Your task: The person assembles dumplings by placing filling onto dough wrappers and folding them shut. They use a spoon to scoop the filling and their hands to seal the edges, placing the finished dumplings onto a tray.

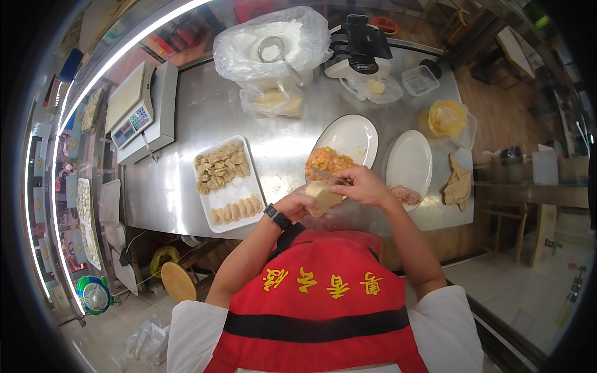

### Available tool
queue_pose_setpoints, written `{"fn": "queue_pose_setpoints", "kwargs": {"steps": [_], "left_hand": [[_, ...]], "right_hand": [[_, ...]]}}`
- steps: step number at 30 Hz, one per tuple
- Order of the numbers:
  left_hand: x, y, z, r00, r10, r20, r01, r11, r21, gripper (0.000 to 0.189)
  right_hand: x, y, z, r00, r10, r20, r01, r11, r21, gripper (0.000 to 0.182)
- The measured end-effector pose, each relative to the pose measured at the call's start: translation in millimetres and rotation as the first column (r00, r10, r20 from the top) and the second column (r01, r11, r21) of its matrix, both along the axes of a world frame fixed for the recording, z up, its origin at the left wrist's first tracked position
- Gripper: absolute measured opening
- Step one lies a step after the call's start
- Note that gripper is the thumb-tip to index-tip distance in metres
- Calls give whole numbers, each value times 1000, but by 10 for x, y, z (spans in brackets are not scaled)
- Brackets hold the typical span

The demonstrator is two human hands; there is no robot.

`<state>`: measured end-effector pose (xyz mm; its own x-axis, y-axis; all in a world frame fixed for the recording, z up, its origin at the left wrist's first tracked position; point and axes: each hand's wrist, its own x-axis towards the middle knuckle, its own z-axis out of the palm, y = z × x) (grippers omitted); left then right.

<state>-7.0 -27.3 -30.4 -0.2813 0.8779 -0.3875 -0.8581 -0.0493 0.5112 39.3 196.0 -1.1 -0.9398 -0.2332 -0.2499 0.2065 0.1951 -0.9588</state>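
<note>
My left hand holds a pale yellow stack of dough wrappers close to the red apron. In my right hand is a thin flat filling spatula, its blade pointing left between the wrappers and an orange minced filling. That filling lies at the near end of a white oval plate. To the left, a white tray carries a row of smooth dumplings and a pile of wrinkled dumplings. My fingers hide part of the spatula's handle.
Right of my hands, another oval plate bears pink minced meat. A piece of poultry skin or meat lies near the table's right edge. A bag-lined flour tub, a black-and-white machine and a digital scale stand farther back.
</note>
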Motion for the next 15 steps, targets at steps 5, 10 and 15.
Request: {"fn": "queue_pose_setpoints", "kwargs": {"steps": [5, 10, 15], "left_hand": [[39, -41, 25, 1000, 15, 18, -15, 1000, -1, 71], [91, -76, 0, 1000, -4, 28, 3, 999, 36, 70], [133, -107, 8, 999, -26, 19, 26, 999, 34, 73]], "right_hand": [[56, -64, -47, 998, -45, 37, 49, 995, -88, 20], [113, -107, 0, 1000, -28, -2, 28, 1000, 3, 23], [166, -135, 29, 1000, -16, 24, 16, 1000, 9, 24]]}}
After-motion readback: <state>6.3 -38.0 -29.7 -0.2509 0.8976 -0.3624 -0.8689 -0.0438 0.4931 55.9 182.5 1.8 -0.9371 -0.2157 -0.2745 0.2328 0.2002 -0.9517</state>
